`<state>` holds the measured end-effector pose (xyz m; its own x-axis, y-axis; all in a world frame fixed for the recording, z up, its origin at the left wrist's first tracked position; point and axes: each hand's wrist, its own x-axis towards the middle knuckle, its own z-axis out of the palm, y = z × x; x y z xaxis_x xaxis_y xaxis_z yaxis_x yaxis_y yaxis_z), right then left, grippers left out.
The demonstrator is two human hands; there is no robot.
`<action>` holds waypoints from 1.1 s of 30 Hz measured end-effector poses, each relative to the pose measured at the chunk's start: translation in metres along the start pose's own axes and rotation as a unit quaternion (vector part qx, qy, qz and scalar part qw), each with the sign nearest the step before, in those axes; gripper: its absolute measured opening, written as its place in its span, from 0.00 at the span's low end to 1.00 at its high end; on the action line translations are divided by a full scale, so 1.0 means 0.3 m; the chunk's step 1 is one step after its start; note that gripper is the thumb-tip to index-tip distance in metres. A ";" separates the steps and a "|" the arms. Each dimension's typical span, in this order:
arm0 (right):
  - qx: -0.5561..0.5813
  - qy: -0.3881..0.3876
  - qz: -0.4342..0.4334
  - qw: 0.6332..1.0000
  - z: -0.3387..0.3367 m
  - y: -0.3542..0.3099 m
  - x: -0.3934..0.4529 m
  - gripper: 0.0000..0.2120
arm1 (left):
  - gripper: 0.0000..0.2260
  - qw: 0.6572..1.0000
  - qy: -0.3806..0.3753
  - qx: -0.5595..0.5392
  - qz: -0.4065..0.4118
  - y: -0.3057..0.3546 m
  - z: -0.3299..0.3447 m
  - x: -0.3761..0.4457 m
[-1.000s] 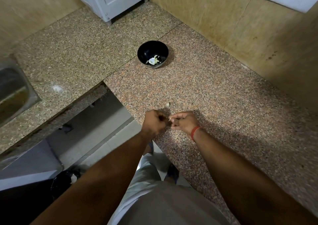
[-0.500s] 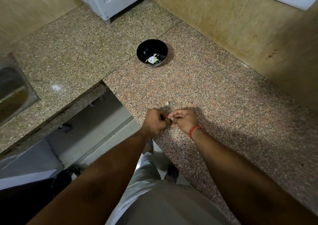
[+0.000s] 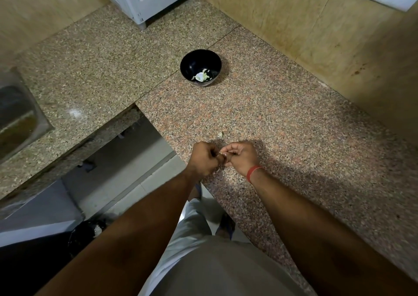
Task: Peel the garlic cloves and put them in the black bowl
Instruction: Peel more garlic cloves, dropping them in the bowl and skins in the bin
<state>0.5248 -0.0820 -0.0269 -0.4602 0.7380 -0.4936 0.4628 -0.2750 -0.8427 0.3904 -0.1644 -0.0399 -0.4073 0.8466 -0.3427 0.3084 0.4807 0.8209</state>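
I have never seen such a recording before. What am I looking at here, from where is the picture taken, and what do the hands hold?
There is no machine here. A person wears a camera on the head, so the picture looks forward and down along both arms.

The left hand and the right hand, which has a red band at the wrist, meet over the near edge of a speckled stone counter. Between the fingertips they pinch something small and pale, most likely a garlic clove being peeled; it is too small to see well.

Farther back on the counter stands a black bowl with a few pale pieces inside. A tiny pale scrap lies on the counter just beyond the hands. At the far left is part of a metal sink.
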 end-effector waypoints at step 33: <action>0.106 -0.038 0.034 0.993 -0.014 -0.044 0.025 0.04 | 0.07 0.990 0.040 -0.136 -0.013 0.023 -0.023 -0.020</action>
<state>0.5186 -0.0703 -0.0185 -0.4931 0.6660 -0.5598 0.3288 -0.4530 -0.8286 0.3890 -0.1677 -0.0291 -0.4825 0.8088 -0.3362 0.0584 0.4127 0.9090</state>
